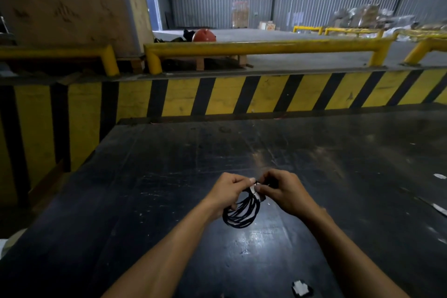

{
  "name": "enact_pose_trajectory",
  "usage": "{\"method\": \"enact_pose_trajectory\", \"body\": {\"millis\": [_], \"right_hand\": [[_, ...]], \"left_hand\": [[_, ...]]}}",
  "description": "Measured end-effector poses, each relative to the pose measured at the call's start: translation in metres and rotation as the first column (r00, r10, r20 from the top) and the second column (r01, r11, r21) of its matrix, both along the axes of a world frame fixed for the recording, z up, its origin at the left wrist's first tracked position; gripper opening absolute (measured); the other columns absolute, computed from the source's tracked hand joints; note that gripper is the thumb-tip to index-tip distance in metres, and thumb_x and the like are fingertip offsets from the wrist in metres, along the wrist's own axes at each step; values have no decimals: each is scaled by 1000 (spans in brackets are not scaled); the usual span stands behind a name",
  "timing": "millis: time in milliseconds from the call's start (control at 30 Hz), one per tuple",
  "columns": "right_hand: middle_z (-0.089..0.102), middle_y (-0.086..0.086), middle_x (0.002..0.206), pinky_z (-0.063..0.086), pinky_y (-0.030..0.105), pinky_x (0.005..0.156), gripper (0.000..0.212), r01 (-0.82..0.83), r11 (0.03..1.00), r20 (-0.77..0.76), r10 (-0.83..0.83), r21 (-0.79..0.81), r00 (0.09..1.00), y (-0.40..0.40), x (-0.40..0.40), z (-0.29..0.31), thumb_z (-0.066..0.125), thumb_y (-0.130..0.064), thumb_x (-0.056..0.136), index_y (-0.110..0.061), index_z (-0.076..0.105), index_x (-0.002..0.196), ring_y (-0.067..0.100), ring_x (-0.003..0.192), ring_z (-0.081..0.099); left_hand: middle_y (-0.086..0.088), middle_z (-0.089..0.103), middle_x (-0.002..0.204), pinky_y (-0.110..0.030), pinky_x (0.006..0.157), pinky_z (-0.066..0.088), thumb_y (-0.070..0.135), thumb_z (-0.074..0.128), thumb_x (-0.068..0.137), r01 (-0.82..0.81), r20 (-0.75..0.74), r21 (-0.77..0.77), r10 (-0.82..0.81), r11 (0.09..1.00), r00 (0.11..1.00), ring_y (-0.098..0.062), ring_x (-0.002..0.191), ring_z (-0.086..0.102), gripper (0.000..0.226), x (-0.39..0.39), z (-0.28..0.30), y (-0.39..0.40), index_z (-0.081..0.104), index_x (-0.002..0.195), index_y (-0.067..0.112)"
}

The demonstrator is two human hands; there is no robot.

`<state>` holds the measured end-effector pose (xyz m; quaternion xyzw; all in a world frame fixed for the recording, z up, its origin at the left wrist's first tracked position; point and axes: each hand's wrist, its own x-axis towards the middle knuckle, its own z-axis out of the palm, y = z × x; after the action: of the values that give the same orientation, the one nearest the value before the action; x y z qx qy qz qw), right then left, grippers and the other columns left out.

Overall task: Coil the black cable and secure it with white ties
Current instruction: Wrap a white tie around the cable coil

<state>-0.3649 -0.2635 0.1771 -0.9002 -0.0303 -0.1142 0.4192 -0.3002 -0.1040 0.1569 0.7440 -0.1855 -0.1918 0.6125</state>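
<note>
Here both hands meet above the middle of the dark, scuffed surface (169, 176), well back from its far edge. The left hand (227, 192) is closed around the top of the black cable (242, 213), which hangs below the fingers as a small bundle of loops, clear of the surface as far as can be told. The right hand (285, 192) pinches a white tie (256, 189) at the top of the coil, thumb and fingertips pressed together on it, touching the left thumb. Near the front edge lies a small white scrap (300, 287), and other white scraps (439, 176) sit toward the right edge
</note>
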Motion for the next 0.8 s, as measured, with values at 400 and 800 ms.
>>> {"method": "enact_pose_trajectory", "body": {"millis": [400,800], "right_hand": [[66,7,76,52,37,62,13,29,1000,147,-30,6,989,15,-8,4,61,-18,89,-8,60,82,19,68,62],[69,9,80,57,21,67,13,-145,770,181,39,622,983,9,-20,22,42,-7,96,-5,45,83,16,75,71]], "left_hand": [[-10,50,56,-19,36,22,21,63,88,-229,-79,-51,224,972,971,-11,36,31,20,3,5,-11,72,75,8],[6,55,45,-12,33,20,17,57,91,-358,-383,-364,213,860,899,-4,29,26,13,13,22,7,68,85,12]]}}
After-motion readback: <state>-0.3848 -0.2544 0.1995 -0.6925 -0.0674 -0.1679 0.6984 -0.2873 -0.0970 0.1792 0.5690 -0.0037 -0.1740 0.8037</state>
